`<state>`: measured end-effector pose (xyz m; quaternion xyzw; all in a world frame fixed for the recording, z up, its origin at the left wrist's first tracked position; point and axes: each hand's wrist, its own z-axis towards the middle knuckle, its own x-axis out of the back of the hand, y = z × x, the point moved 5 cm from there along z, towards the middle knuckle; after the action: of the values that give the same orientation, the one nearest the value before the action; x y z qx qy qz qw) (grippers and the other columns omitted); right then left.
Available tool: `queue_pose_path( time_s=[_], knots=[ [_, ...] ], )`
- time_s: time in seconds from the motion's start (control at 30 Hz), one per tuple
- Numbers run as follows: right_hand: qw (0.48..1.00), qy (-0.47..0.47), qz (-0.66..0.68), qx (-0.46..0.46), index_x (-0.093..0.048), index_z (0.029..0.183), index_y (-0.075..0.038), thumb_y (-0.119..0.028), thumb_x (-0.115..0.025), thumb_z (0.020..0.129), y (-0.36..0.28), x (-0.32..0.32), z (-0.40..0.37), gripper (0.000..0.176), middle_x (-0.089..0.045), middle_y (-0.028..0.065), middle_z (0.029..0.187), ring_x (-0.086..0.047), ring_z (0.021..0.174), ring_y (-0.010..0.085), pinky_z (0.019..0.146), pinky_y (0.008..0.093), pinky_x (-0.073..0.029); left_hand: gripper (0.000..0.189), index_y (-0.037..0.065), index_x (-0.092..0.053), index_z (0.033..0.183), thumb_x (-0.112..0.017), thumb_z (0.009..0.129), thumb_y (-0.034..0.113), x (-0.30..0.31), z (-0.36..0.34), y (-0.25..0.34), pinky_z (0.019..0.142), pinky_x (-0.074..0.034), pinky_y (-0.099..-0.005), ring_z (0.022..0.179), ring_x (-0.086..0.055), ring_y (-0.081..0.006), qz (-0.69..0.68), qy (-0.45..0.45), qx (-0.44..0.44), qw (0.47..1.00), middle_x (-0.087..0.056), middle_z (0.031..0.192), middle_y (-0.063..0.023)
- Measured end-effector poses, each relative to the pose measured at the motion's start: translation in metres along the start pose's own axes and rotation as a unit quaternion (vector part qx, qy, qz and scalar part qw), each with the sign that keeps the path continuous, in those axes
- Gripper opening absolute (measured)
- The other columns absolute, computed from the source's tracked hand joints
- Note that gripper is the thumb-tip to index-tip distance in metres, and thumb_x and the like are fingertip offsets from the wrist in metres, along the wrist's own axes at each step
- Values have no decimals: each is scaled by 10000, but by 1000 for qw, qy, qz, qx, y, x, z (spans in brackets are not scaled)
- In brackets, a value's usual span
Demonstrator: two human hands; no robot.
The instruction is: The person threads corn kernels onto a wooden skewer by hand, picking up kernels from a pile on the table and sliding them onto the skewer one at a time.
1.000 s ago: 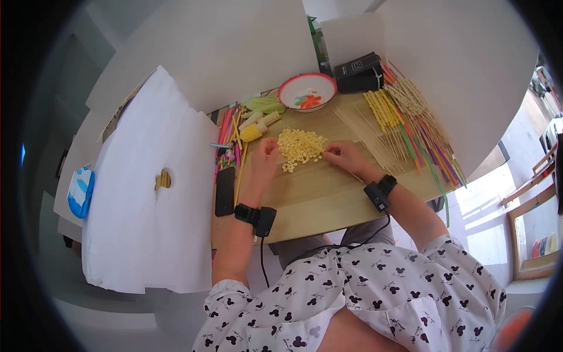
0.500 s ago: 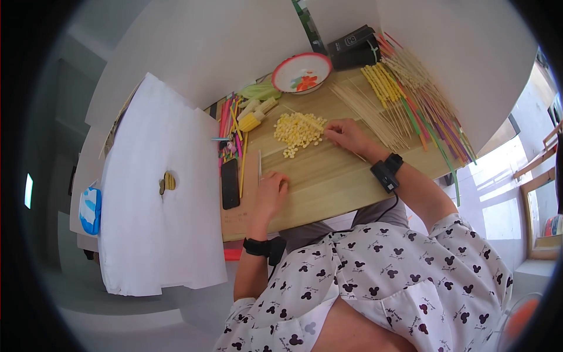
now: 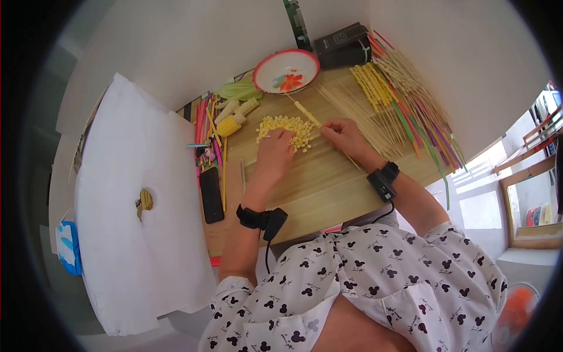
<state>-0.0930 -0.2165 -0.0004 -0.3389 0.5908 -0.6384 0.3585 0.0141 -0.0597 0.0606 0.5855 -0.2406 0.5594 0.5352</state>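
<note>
**Right grip** [image 3: 343, 135]: clenched on a thin skewer [image 3: 308, 113], which was pinched between thumb and fingertips. The skewer lay nearly flat over the surface [image 3: 328, 188]. Its loaded section carried a row of yellow kernels and pointed up-left toward the bowl [image 3: 286, 70]. Its bare tail projected behind the hand. This low, angled hold appeared to keep the stick steady and close to the loose kernels.

**Left grip** [image 3: 275, 152]: fingers were curled downward onto the kernel pile [image 3: 281, 124] and touched it. Whether a kernel was pinched could not be told. The pile sat on the surface between the two hands, just beside the skewer, so either hand could probably reach it without stretching.

**Surroundings:**
- Corn cobs [image 3: 234, 120] and short coloured sticks [image 3: 206, 126] lay left of the pile.
- A black phone [image 3: 211, 193] lay below them, near the surface edge.
- Bare skewers [image 3: 358, 111], loaded yellow skewers [image 3: 369, 88] and long coloured sticks [image 3: 428, 129] fanned out to the right.
- A black box [image 3: 340, 44] stood behind the bowl.
- Each wrist carried a black device [image 3: 382, 180].
</note>
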Motion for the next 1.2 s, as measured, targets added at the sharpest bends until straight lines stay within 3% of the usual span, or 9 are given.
queue_pose_path(
  time_s=[0.13,0.33,0.47,0.67,0.77,0.83,0.97,1.03,1.2],
  knots=[
    [998,40,2,44,-630,836,-11,-109,-601,887,-2,6,2,113,-541,-62,657,-431,570,-6,492,175,-335,328,53,-574,1125,-629,805,104,-38,20,26,922,-390,-459,1149,-487,-299,45,45,-100,993,-540,1170,-134],
    [996,87,18,27,-622,830,-8,-95,-607,886,-1,15,1,104,-534,-70,652,-425,573,-13,493,164,-321,325,30,-549,1135,-597,829,128,-75,39,28,966,-355,-449,1190,-466,-263,120,94,-156,976,-526,1199,-125],
    [998,61,14,21,-623,833,-9,-93,-611,885,0,12,2,100,-534,-73,654,-424,578,-15,494,166,-321,254,29,-592,1037,-567,790,84,-67,39,14,943,-364,-415,1136,-494,-269,165,43,-113,979,-556,1090,-122],
    [999,34,-32,1,-623,833,0,-110,-618,884,-2,6,1,122,-535,-67,660,-432,598,-10,506,175,-336,181,45,-579,972,-592,794,75,-26,15,-5,944,-377,-402,1085,-520,-253,92,153,-108,978,-566,1062,-84],
    [999,28,-39,2,-619,827,7,-114,-618,885,-5,3,-1,134,-535,-64,660,-435,601,-3,514,179,-346,166,52,-591,963,-592,799,80,-4,-10,-12,903,-403,-406,1066,-525,-266,30,132,-39,990,-568,1060,-91],
    [998,24,-52,4,-619,826,14,-114,-617,884,-3,3,1,140,-547,-59,670,-442,613,-2,528,182,-360,135,58,-605,953,-585,823,85,-5,-30,-23,793,-454,-420,942,-554,-304,-29,19,82,996,-570,982,-99],
    [998,17,-54,-14,-623,827,13,-114,-618,882,-2,1,0,139,-558,-56,685,-449,625,-2,539,183,-365,119,58,-603,949,-579,835,83,-18,-65,-16,728,-469,-418,892,-561,-320,-23,-51,67,996,-561,951,-101],
    [998,10,-68,-15,-626,831,12,-112,-622,878,-2,1,0,133,-564,-56,696,-457,639,-2,552,184,-377,103,49,-601,932,-572,835,68,-23,-69,2,745,-464,-420,907,-555,-317,-88,-2,5,996,-552,929,-102],
    [998,-10,-54,2,-631,838,11,-109,-621,875,-5,-3,-4,126,-576,-49,707,-472,647,2,568,182,-396,118,41,-593,942,-573,826,48,-31,-39,-5,764,-464,-419,918,-548,-312,-71,59,1,996,-553,934,-110]
  ],
)
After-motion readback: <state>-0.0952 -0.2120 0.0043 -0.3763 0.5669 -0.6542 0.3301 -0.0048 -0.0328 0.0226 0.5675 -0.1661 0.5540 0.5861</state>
